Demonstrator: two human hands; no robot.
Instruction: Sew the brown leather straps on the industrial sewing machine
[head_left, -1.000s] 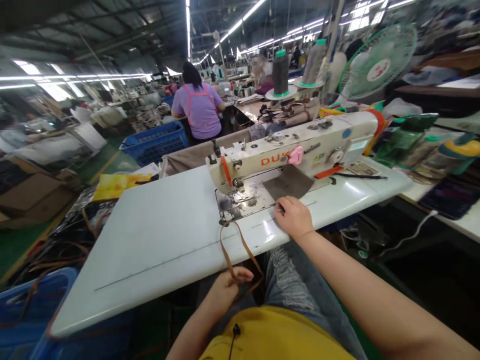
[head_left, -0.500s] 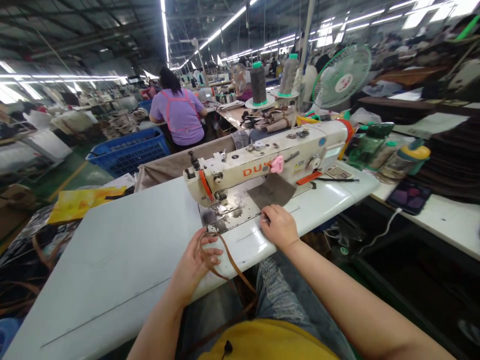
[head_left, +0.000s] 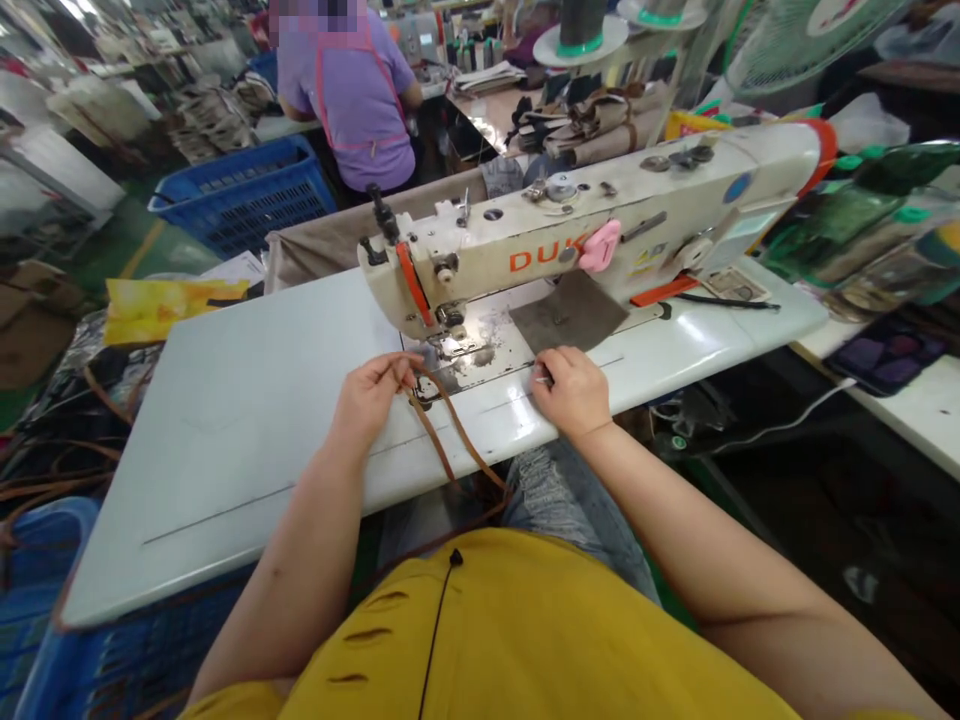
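My left hand (head_left: 373, 392) pinches a thin brown leather strap (head_left: 463, 437) near the front of the needle area. The strap loops over the fingers and hangs past the table's front edge toward my lap. My right hand (head_left: 572, 390) is curled closed on the tabletop, with a small shiny bit showing at the fingers; what it is I cannot make out. Just beyond that hand lies a dark grey-brown square piece (head_left: 568, 314) on the bed of the white sewing machine (head_left: 480, 260). A pink holder (head_left: 599, 246) sits on the machine's arm.
The white sewing table (head_left: 247, 400) spreads to the left. Blue crates stand beyond it (head_left: 247, 195) and at lower left (head_left: 67, 560). A co-worker in a purple shirt (head_left: 352, 110) is ahead. Bottles (head_left: 892, 240) and a phone (head_left: 885, 345) lie at right.
The view has tilted down. My left fingers have drawn together on the strap, close to the needle area. My right hand stays closed in front of the square piece.
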